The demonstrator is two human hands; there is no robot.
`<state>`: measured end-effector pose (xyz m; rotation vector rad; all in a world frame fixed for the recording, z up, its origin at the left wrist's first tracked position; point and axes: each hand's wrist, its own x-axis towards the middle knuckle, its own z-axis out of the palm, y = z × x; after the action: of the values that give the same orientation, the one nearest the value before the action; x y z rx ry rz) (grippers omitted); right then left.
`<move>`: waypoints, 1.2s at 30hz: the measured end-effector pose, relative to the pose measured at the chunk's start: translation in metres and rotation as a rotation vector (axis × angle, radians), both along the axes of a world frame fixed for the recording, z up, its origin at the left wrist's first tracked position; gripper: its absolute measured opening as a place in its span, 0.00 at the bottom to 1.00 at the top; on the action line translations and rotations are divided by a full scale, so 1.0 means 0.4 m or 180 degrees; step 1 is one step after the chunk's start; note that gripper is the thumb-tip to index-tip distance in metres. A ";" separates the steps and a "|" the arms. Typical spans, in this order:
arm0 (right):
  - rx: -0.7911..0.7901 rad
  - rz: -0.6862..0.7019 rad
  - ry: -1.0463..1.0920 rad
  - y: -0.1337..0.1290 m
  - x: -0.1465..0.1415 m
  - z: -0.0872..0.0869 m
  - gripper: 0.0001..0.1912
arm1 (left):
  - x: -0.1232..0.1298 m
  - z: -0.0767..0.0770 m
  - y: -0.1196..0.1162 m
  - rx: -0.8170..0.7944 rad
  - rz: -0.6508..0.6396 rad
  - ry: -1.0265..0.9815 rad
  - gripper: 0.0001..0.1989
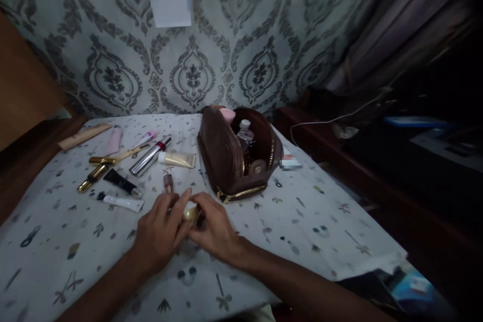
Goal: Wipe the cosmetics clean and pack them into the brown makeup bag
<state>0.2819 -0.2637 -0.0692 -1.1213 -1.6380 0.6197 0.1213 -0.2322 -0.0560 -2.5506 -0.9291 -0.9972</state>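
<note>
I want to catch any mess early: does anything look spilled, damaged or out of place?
Nothing looks spilled or broken. The tubes, such as the black tube and white tube, simply lie at mixed angles left of the open brown bag. Both hands largely hide the small gold item, so its condition is unclear.

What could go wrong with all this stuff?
The small gold item might slip from between the left hand and right hand. The left hand could bump the little tube just beyond it. The brown bag gapes open, so if it tips, the clear bottle might tumble out.
</note>
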 end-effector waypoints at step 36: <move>0.0099 -0.0309 0.0283 0.176 0.558 0.353 0.18 | 0.353 0.279 0.175 0.0859 -0.0778 0.0854 0.17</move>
<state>0.5049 -0.1934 0.0721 -1.1279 -1.5036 0.5712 0.2625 -0.1621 0.0556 -2.5195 -0.3896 -0.7523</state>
